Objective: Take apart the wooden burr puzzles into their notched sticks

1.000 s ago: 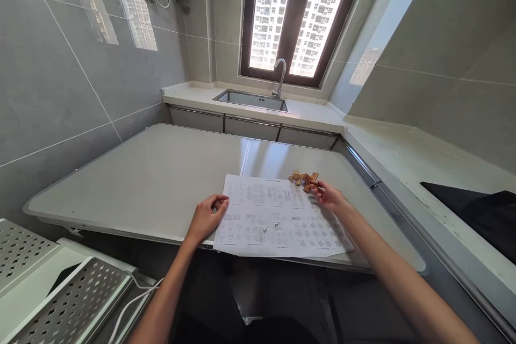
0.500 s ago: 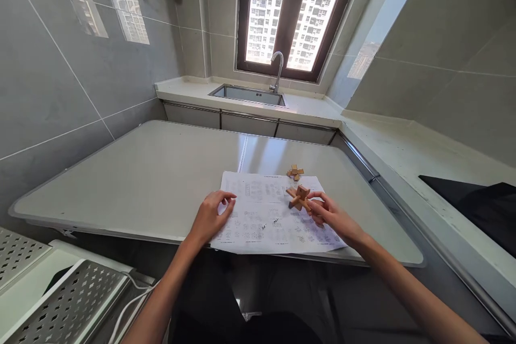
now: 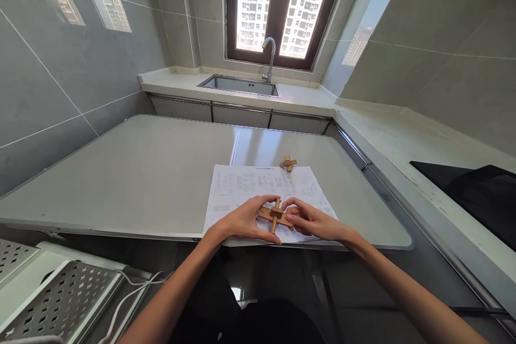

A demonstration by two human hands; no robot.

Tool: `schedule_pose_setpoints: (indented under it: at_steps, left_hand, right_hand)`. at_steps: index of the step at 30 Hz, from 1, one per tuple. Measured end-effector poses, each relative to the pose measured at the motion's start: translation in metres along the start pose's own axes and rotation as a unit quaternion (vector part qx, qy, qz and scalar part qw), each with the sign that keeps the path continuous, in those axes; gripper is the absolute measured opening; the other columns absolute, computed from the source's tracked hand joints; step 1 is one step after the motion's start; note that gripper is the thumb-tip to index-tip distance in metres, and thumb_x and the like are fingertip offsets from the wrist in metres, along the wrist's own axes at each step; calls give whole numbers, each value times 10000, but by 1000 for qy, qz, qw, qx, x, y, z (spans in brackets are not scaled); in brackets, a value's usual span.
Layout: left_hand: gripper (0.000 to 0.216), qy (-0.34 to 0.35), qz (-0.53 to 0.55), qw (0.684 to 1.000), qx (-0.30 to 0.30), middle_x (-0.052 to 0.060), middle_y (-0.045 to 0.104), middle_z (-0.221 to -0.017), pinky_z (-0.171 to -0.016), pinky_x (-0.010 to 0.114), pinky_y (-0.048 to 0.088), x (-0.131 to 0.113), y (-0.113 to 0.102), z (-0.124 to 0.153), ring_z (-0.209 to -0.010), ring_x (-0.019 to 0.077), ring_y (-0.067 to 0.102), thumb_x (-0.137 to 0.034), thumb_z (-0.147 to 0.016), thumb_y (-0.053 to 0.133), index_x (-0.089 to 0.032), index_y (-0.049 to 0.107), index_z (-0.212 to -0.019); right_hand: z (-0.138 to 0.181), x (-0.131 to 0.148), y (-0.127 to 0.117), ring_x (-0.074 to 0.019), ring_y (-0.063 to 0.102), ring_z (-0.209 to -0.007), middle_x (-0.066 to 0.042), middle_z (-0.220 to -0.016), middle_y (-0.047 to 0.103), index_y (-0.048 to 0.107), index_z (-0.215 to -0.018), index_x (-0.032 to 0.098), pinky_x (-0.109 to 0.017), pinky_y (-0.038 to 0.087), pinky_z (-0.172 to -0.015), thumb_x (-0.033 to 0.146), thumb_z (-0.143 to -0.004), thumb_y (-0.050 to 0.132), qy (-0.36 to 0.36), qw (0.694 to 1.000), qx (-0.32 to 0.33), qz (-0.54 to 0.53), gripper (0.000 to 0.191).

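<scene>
A wooden cross-shaped puzzle (image 3: 276, 214) is held above the near edge of a printed instruction sheet (image 3: 242, 188). My left hand (image 3: 245, 221) grips its left side with thumb and fingers. On the puzzle's right side my right hand (image 3: 312, 221) pinches it. A second, smaller wooden puzzle (image 3: 287, 163) lies on the table at the sheet's far edge, apart from both hands.
The sheet lies on a pale grey table (image 3: 153, 166). Beyond it stands a counter with a steel sink (image 3: 237, 85) and tap (image 3: 269, 56) under a window. A black hob (image 3: 467, 188) is on the right. Perforated white metal racks (image 3: 60, 301) sit low left.
My right hand picked one wooden puzzle from beside the other and brought it toward me. My left hand left the sheet's edge and took hold of the puzzle too. The view tilted down.
</scene>
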State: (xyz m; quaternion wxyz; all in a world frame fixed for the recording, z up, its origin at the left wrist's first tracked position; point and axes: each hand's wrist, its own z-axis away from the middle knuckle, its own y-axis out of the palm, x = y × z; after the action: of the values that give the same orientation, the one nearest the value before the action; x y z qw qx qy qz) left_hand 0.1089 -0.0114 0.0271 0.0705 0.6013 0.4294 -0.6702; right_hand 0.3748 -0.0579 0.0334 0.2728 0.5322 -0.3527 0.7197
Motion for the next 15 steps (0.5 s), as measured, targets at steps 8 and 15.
schedule_pose_setpoints:
  at_steps: [8, 15]
  left_hand:
    - [894, -13, 8, 999, -38, 105, 672, -1324, -1034, 451, 520, 0, 13, 1, -1194, 332, 657, -520, -593, 965, -247, 612, -1368]
    - [838, -21, 23, 997, -77, 79, 691, -1244, -1012, 417, 526, 4, 23, 1, -1165, 302, 663, -465, -604, 964, -250, 605, -1331]
  right_hand:
    - [-3, -12, 7, -115, 403, -585, 51, -710, 515, 577, -1166, 224, -262, 311, -565, 701, -964, 586, 29, 997, -60, 35, 518]
    - [-9, -16, 13, -119, 483, -519, 57, -608, 570, 584, -990, 196, -285, 360, -591, 739, -862, 696, 48, 994, -85, -47, 569]
